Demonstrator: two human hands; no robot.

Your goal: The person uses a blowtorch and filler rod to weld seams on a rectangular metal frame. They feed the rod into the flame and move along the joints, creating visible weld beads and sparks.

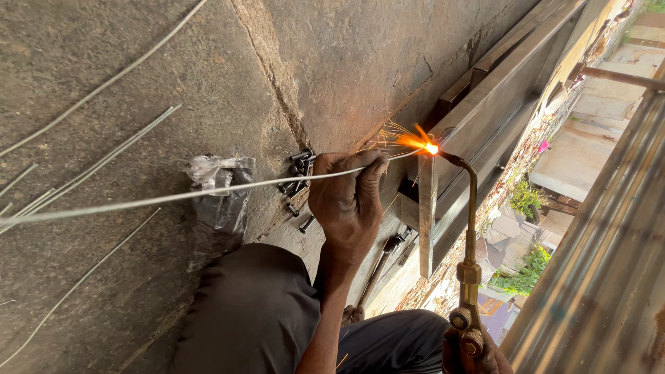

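My left hand (348,201) is closed around a long thin filler rod (173,196), whose tip reaches the bright orange flame (426,145). At the bottom edge my right hand (474,354) grips the brass gas torch (471,228). Its curved nozzle points at the same spot, where sparks fly off. The flame sits on the joint of a grey steel frame bar (427,208) lying on the concrete floor (138,69).
A small pile of dark bolts (298,176) and a crumpled clear plastic bag (218,194) lie beside my left hand. Several loose thin rods (104,159) are scattered on the floor. A metal tool (384,256) rests near my dark-trousered knee (249,312). Long steel sections (506,90) run alongside.
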